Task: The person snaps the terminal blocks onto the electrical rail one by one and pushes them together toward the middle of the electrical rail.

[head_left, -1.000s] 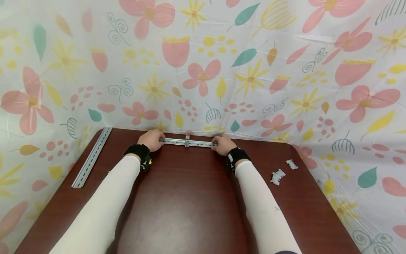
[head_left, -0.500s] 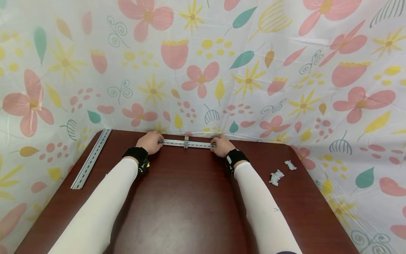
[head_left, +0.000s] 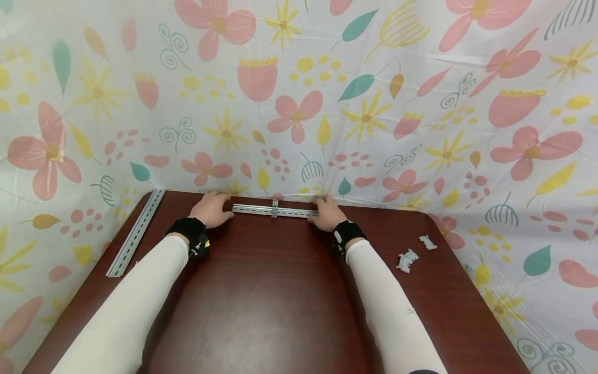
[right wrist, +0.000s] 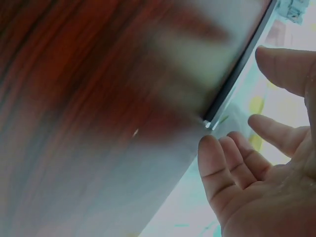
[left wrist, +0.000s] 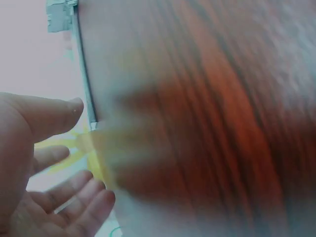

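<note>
the fingers [left wrist: 93, 212] of the left hand [head_left: 210, 210] are parted and lightly bent, thumb held well away from them, with nothing in their hold; the left end of the short slotted rail [head_left: 254, 210] lies just beside them. the fingers [right wrist: 214, 163] of the right hand [head_left: 328, 213] are likewise loosely bent, thumb wide of them, gripping nothing, right by the rail's other end; whether they touch it i can't tell.

the short rail lies along the far edge of the desk [head_left: 261, 291], nearly parallel to it, and a small grey block [head_left: 274, 209] sits across it near its middle. each wrist wears a black band, left [head_left: 188, 229] and right [head_left: 350, 232], below which white sleeves [head_left: 394, 306] reach in from the near side.

further out, a long slotted rail [head_left: 136, 233] lies along the left edge of the desk, one end near the far left corner. toward the right edge lie a grey clump [head_left: 408, 261] and, nearer the far right corner, a smaller grey piece [head_left: 427, 242]. flowered cloth [head_left: 299, 62] hangs behind the desk.
</note>
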The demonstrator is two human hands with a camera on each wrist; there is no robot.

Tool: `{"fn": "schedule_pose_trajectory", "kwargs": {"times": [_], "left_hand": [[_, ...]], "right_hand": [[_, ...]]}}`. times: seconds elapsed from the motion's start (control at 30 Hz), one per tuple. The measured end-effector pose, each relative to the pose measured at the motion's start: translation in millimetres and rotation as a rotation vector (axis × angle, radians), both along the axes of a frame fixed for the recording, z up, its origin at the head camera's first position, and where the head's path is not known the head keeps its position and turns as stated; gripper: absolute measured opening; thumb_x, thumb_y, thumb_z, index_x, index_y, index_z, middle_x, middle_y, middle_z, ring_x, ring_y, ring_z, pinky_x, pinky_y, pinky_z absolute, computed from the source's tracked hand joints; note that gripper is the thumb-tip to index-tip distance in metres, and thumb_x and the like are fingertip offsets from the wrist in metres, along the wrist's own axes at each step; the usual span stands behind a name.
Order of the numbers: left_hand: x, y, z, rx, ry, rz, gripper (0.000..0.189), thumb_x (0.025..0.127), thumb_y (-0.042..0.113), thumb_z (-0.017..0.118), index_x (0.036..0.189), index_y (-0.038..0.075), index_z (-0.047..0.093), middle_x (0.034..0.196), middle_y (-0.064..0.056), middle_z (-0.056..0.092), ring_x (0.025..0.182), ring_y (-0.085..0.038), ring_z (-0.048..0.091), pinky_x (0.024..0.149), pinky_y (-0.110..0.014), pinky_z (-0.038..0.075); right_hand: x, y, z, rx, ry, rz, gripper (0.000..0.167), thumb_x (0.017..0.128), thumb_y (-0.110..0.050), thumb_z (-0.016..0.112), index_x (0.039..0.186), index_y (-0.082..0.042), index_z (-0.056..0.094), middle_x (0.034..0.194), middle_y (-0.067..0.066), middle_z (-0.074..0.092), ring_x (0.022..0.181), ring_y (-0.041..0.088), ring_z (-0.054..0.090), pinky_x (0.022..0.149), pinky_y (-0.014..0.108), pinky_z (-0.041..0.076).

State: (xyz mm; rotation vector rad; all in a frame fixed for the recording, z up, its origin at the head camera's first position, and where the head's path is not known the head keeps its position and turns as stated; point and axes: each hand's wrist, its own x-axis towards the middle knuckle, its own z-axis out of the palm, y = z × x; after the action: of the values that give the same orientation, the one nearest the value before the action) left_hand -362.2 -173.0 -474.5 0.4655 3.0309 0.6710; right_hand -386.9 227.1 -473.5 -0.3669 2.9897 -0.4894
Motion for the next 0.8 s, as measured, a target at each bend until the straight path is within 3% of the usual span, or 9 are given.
{"fn": "schedule_pose_trajectory", "kwargs": {"times": [0.23, 0.37, 0.5, 0.6, 0.67, 0.8], "left_hand": [[14.7, -24.3, 10.2, 0.030, 0.076, 0.124, 0.064, 0.106, 0.030, 0.074, 0.156, -0.006, 0.057, 0.156, -0.035, 0.052, 0.147, -0.056, 0.041, 0.114, -0.070, 0.044], [30.4, -38.4, 17.7, 0.030, 0.105, 0.212, 0.067, 0.105, 0.029, 0.074, 0.158, -0.007, 0.054, 0.155, -0.039, 0.048, 0.141, -0.059, 0.041, 0.108, -0.072, 0.046], [47.4, -54.2, 20.0, 0.037, 0.129, 0.238, 0.071, 0.105, 0.029, 0.074, 0.157, -0.013, 0.049, 0.151, -0.046, 0.043, 0.135, -0.064, 0.039, 0.106, -0.074, 0.043], [61.5, -68.0, 20.3, 0.024, 0.152, 0.238, 0.068, 0.105, 0.029, 0.075, 0.144, -0.021, 0.053, 0.139, -0.051, 0.048, 0.130, -0.067, 0.041, 0.107, -0.075, 0.039], [72.5, -78.5, 20.5, 0.011, 0.140, 0.259, 0.065, 0.104, 0.031, 0.075, 0.132, -0.025, 0.056, 0.128, -0.053, 0.049, 0.121, -0.068, 0.043, 0.099, -0.074, 0.042], [92.8, -97.6, 21.3, -0.008, 0.092, 0.297, 0.056, 0.104, 0.034, 0.075, 0.110, -0.019, 0.058, 0.115, -0.051, 0.045, 0.108, -0.066, 0.043, 0.085, -0.072, 0.045]], "right_hand": [[10.8, -21.6, 8.0, -0.062, 0.052, 0.083, 0.070, 0.112, -0.036, 0.070, 0.167, -0.002, 0.044, 0.167, 0.030, 0.037, 0.150, 0.046, 0.044, 0.117, 0.058, 0.046], [20.5, -40.6, 15.7, -0.091, 0.079, 0.145, 0.068, 0.113, -0.035, 0.070, 0.166, -0.002, 0.045, 0.162, 0.026, 0.042, 0.142, 0.042, 0.051, 0.112, 0.054, 0.049], [29.2, -63.0, 22.7, -0.134, 0.114, 0.217, 0.062, 0.112, -0.032, 0.071, 0.165, -0.007, 0.050, 0.159, 0.021, 0.046, 0.143, 0.038, 0.049, 0.114, 0.052, 0.048], [36.0, -80.6, 27.8, -0.154, 0.137, 0.286, 0.061, 0.112, -0.032, 0.071, 0.164, -0.008, 0.051, 0.155, 0.020, 0.048, 0.139, 0.035, 0.049, 0.113, 0.050, 0.047], [40.5, -92.7, 30.7, -0.155, 0.145, 0.331, 0.063, 0.113, -0.034, 0.070, 0.165, -0.005, 0.050, 0.152, 0.019, 0.049, 0.134, 0.034, 0.050, 0.110, 0.049, 0.048], [47.8, -115.6, 34.8, -0.151, 0.143, 0.384, 0.065, 0.114, -0.038, 0.068, 0.165, -0.003, 0.048, 0.153, 0.019, 0.048, 0.137, 0.033, 0.049, 0.110, 0.047, 0.048]]}}
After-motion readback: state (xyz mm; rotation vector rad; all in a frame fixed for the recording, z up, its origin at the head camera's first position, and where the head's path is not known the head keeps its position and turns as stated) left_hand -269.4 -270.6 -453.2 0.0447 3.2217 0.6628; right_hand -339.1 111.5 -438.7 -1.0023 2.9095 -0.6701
